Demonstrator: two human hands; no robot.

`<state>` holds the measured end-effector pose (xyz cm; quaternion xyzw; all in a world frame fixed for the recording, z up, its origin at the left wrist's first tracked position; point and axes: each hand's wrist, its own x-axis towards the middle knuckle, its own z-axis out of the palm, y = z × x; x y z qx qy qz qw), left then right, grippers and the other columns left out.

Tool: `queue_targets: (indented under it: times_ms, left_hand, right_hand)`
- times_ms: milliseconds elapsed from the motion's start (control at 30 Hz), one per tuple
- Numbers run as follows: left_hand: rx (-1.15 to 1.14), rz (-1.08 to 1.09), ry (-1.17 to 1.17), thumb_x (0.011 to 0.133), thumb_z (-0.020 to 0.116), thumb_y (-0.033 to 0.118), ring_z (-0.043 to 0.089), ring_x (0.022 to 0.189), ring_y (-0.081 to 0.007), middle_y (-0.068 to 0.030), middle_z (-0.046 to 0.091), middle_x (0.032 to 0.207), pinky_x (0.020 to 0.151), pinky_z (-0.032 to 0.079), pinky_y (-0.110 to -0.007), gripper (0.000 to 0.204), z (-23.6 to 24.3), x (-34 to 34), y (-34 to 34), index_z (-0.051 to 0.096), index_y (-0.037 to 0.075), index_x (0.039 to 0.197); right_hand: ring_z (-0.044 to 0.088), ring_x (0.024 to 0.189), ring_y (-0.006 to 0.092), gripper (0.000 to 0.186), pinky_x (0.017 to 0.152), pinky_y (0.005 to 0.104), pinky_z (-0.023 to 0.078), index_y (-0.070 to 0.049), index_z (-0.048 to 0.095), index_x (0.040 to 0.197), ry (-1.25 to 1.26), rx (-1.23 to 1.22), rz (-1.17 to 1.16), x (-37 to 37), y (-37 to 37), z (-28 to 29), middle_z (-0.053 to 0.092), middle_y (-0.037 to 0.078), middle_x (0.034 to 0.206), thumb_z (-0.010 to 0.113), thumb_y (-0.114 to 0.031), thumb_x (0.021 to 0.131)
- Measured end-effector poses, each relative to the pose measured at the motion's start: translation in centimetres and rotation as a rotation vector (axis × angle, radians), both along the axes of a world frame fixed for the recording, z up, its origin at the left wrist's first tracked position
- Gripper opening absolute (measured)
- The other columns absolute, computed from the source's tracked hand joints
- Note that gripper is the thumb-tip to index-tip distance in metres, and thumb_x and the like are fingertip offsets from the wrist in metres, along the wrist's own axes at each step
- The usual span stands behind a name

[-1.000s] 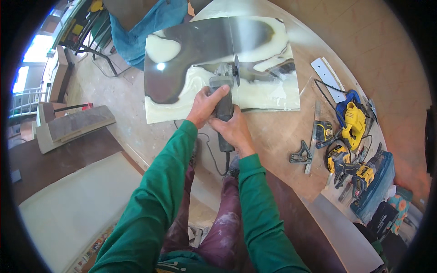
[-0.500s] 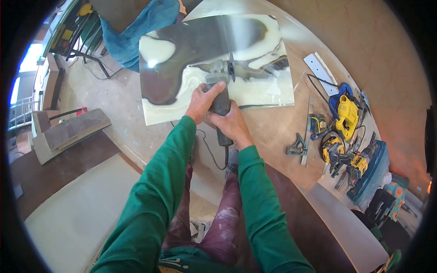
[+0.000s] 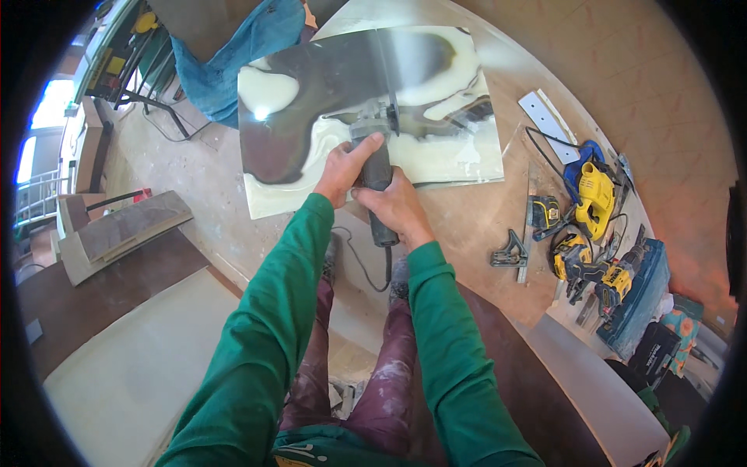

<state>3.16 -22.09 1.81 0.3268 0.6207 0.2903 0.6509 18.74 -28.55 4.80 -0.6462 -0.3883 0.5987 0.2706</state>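
Both my hands are wrapped round a dark angle grinder (image 3: 378,173). My left hand (image 3: 345,169) grips it near the head, with the thumb laid along the top. Lower on the body, my right hand (image 3: 398,206) holds the handle end, where the cord hangs down. The grinder's thin disc stands upright at the far end, on a glossy dark-and-cream marbled slab (image 3: 280,117). A straight line runs from the disc to the slab's far edge; I cannot tell how deep it goes.
On the board to the right lie a yellow power tool (image 3: 595,201), a drill (image 3: 613,284), a black clamp (image 3: 509,251) and a white plate (image 3: 549,128). A blue cloth (image 3: 237,58) hangs beside the slab's far left corner. The cord (image 3: 358,261) loops by my feet. A pale panel (image 3: 140,350) lies lower left.
The grinder and both hands have shifted very slightly toward me along the line on the slab. My grip is the same.
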Motion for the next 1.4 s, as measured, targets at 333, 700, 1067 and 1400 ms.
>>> queue_targets:
  times_ms: [333,700,1067,1400]
  left_hand:
    - [-0.001,0.016,0.015,0.092,0.090,0.068,0.076,0.108,-0.0257,-0.0202,0.077,0.124,0.098,0.062,-0.039,0.098,0.0,-0.1,0.5,0.069,-0.018,0.134]
    - [0.028,0.027,0.018,0.093,0.090,0.066,0.075,0.111,-0.0258,-0.0217,0.075,0.127,0.098,0.062,-0.039,0.099,-0.1,0.2,-1.2,0.065,-0.019,0.139]
    - [0.042,0.005,0.065,0.092,0.090,0.066,0.075,0.120,-0.0297,-0.0249,0.075,0.130,0.104,0.062,-0.040,0.101,0.8,0.7,-3.6,0.063,-0.018,0.141]
    - [0.041,0.016,0.056,0.092,0.090,0.065,0.075,0.115,-0.0288,-0.0237,0.075,0.127,0.102,0.062,-0.040,0.096,0.9,1.0,-4.2,0.066,-0.016,0.137]
  right_hand:
    - [0.083,0.108,0.0392,0.085,0.096,0.0456,0.063,0.013,0.065,0.135,0.006,0.013,-0.010,-0.2,0.2,-0.3,0.082,0.028,0.116,0.095,-0.043,0.079]
    - [0.082,0.111,0.0390,0.088,0.096,0.0465,0.063,0.013,0.062,0.138,-0.002,0.026,0.000,0.1,-1.4,-0.2,0.081,0.029,0.122,0.097,-0.042,0.080]
    - [0.081,0.114,0.0385,0.088,0.098,0.0463,0.063,0.012,0.060,0.144,0.022,0.055,-0.006,0.3,-3.9,-1.1,0.080,0.028,0.126,0.095,-0.043,0.084]
    - [0.081,0.114,0.0388,0.087,0.098,0.0471,0.063,0.010,0.060,0.146,0.020,0.040,0.010,0.5,-4.4,-0.9,0.080,0.028,0.126,0.095,-0.041,0.084]
